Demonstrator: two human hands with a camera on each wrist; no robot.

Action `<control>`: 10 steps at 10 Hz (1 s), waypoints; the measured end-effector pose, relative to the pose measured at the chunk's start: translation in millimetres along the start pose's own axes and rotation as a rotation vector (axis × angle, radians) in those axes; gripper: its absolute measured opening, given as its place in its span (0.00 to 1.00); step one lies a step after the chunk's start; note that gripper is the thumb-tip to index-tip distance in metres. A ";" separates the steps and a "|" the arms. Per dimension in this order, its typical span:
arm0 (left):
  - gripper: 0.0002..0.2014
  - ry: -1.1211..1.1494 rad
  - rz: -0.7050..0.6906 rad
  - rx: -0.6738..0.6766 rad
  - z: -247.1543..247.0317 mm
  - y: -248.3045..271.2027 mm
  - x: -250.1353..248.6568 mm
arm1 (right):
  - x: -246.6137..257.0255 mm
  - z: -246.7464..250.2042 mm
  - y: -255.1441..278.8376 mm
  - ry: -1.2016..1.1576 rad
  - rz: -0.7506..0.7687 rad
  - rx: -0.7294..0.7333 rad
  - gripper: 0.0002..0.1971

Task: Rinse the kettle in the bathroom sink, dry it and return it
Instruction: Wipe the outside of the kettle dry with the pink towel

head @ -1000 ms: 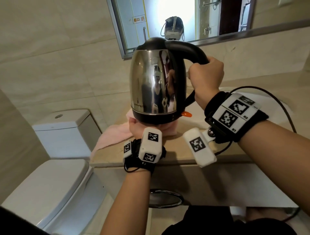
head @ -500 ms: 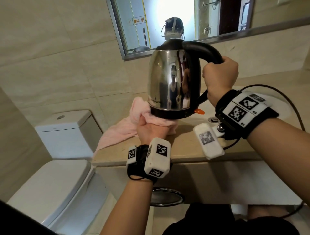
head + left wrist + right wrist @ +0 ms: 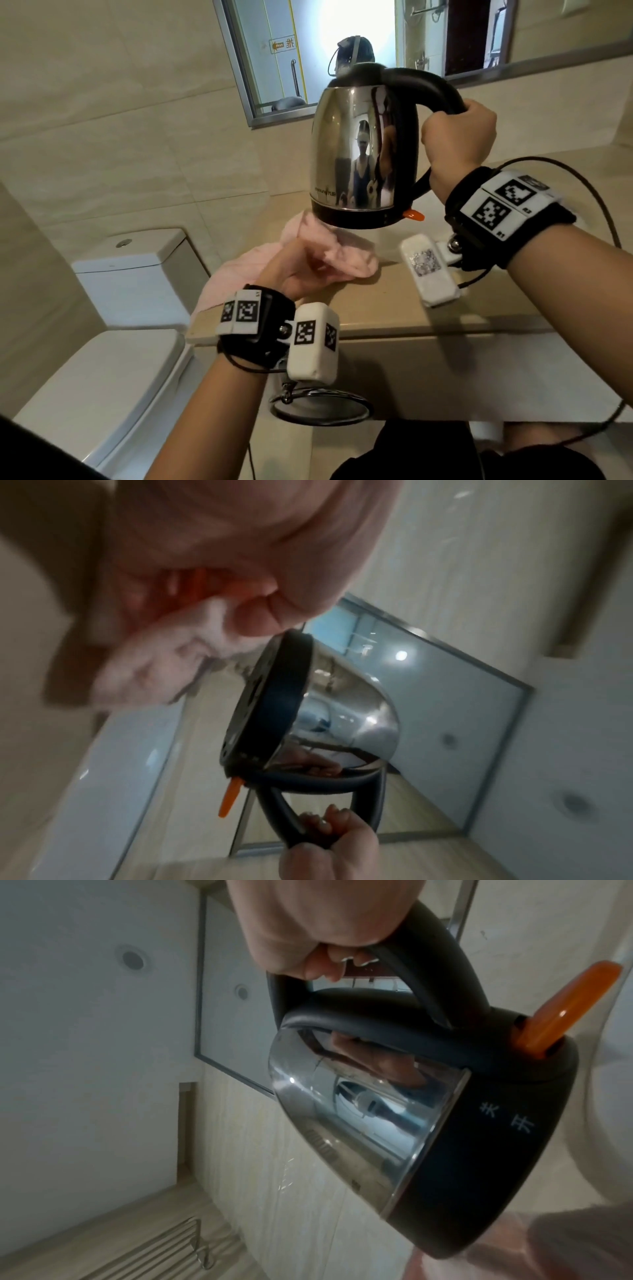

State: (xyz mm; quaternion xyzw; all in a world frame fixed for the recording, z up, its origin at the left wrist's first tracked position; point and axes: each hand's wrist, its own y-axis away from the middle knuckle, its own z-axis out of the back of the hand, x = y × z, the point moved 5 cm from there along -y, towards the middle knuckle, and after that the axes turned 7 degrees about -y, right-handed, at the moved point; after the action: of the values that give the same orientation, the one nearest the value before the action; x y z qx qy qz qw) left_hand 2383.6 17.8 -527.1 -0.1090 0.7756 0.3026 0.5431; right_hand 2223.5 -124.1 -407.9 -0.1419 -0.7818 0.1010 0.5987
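Gripping the handle, right hand [image 3: 459, 137] holds kettle [image 3: 363, 154] upright above counter; left hand [image 3: 301, 270] clutches pink towel [image 3: 342, 253].

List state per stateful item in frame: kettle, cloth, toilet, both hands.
Stainless steel kettle with black handle: lifted off the counter, upright, lid shut.
Orange switch lever: sticks out at the base.
Pink cloth: bunched on the beige counter.
White toilet: lid down.
Left hand: grips the cloth.
Right hand: grips the handle.
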 end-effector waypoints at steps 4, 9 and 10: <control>0.21 -0.680 0.005 -0.241 67.3 -41.0 -19.1 | 22.9 -40.9 10.1 -0.034 0.032 0.095 0.15; 0.14 0.140 0.061 0.144 58.3 -33.4 -22.8 | -13.7 -85.7 28.3 -0.052 -0.092 0.127 0.11; 0.16 0.155 0.081 0.246 35.1 -19.2 -19.6 | -15.9 -87.8 28.6 -0.038 -0.084 0.145 0.11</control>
State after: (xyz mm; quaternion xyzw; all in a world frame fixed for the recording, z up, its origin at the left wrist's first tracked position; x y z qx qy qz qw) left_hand 2428.0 20.1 -524.0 -0.0332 0.8503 0.2178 0.4780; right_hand 2315.0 -103.7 -408.7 -0.0636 -0.7890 0.1348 0.5961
